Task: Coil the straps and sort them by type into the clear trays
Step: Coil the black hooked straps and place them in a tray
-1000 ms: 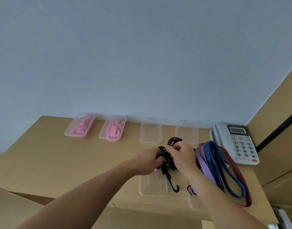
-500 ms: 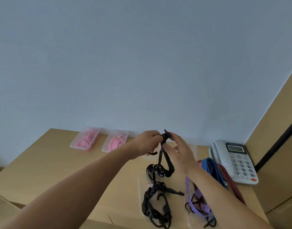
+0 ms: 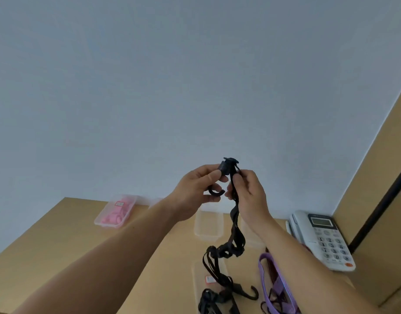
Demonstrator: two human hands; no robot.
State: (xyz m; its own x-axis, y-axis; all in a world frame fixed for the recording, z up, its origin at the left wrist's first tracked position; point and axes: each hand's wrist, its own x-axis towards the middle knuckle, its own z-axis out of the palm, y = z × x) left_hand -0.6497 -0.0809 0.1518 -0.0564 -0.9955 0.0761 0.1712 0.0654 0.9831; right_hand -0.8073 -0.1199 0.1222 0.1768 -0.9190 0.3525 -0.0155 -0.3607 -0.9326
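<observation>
In left hand (image 3: pixel 192 192), black strap (image 3: pixel 234 225)

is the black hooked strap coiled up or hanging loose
Hanging loose, not coiled: the black hooked strap dangles in kinks from the left hand and right hand, lower hook down near the wooden table.

In the centre of the frame a left hand (image 3: pixel 195 191) and a right hand (image 3: pixel 247 193), side by side above a desk (image 3: pixel 81 245), both grip the top end of a hooked strap (image 3: pixel 234 225), which hangs down into a near tray (image 3: pixel 198 275) at the bottom centre. Along the desk's far edge sit a filled tray (image 3: pixel 104 225) at the left, an empty tray (image 3: pixel 207 227) behind the hanging strap, and a telephone (image 3: pixel 324 241) at the right. Loose straps (image 3: pixel 274 282) lie at the lower right, between near tray and telephone.
</observation>
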